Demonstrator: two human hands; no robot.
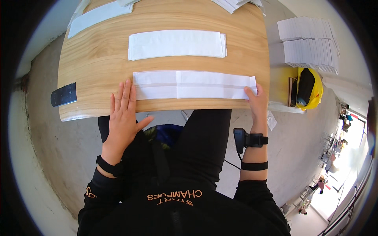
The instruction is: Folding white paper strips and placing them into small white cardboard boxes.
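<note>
A long white folded paper strip (212, 85) lies near the table's front edge, with a crease across it left of its middle and a faint greyish band along its length. My left hand (124, 114) rests flat at the strip's left end, its fingers stretched out and thumb apart. At the other end my right hand (258, 103) pinches the right corner, thumb on top and the other fingers partly hidden beneath. Just beyond lies a flat pile of white paper strips (177, 44), slightly uneven at its edges.
A black phone-like slab (64, 94) overhangs the wooden table's (98, 78) left edge. More white paper lies at the far left (100, 17) and far right (232, 4). Right of the table stand stacked white folded papers (309, 51) and a yellow bag (315, 92) with a dark bottle.
</note>
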